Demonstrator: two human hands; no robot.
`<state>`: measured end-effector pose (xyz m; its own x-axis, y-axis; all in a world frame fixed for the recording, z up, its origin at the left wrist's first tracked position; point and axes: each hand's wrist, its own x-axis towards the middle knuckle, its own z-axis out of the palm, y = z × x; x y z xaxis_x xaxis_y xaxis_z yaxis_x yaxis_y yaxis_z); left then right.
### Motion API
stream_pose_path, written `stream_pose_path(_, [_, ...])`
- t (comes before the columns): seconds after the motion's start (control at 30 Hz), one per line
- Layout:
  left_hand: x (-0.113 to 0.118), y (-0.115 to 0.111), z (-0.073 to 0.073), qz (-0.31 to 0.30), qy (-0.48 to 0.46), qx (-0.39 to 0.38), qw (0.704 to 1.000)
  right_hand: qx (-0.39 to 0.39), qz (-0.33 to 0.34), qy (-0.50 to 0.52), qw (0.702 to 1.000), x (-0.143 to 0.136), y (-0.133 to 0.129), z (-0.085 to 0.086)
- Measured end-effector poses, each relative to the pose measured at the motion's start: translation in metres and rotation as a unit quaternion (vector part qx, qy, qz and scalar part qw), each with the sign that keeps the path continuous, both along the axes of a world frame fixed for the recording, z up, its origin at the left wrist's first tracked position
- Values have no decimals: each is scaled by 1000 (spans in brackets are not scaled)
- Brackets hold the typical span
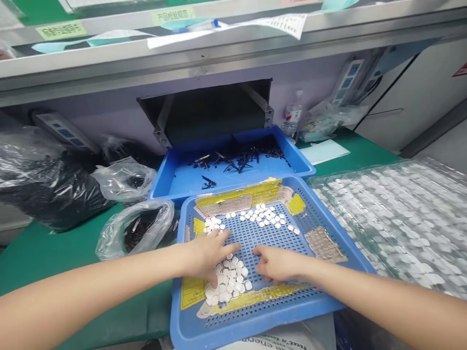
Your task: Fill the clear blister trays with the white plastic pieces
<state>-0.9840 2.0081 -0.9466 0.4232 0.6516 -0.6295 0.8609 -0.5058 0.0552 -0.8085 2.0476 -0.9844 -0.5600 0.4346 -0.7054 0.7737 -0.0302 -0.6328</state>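
Note:
A blue perforated basket lies in front of me, patched inside with cardboard and yellow tape. My left hand is over its left side, fingers spread, thumb touching a heap of small white square pieces. More white pieces are scattered along the basket's far side, with a small cluster just beyond my left fingers. My right hand is low over the middle of the basket, its fingers curled downward. Whatever its fingertips may hold is hidden.
Behind the basket stands a blue tray with thin black parts. Plastic bags of dark parts sit at left. Clear sheets with rows of white pieces lie at right. A metal shelf edge crosses above; a bottle stands at the back.

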Motion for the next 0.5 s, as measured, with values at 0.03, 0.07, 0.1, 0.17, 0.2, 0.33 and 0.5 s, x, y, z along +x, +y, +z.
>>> stream_pose_path(0.03, [-3, 2, -4, 15, 35, 2, 999, -17, -8, 5, 1000, -6, -2, -3])
stream_pose_path(0.07, [-6, 2, -9, 18, 64, -7, 998, -30, -17, 10, 999, -12, -5, -6])
stream_pose_path(0.1, [-6, 2, -14, 8, 85, -20, 996, -39, -29, 14, 999, -17, -9, -8])
stream_pose_path(0.17, [-5, -3, -26, -15, 108, -21, 994, -47, -57, 21, 997, -27, -15, -10])
stream_pose_path(0.2, [-3, -6, -32, -18, 115, -6, 993, -50, -74, 24, 996, -31, -18, -11])
stream_pose_path(0.33, [10, -15, -44, 18, 92, 57, 994, -75, -157, 31, 984, -42, -27, -11])
stream_pose_path(0.5, [23, -8, -38, 165, -46, -25, 985, -158, -255, 52, 952, -46, -27, -9])
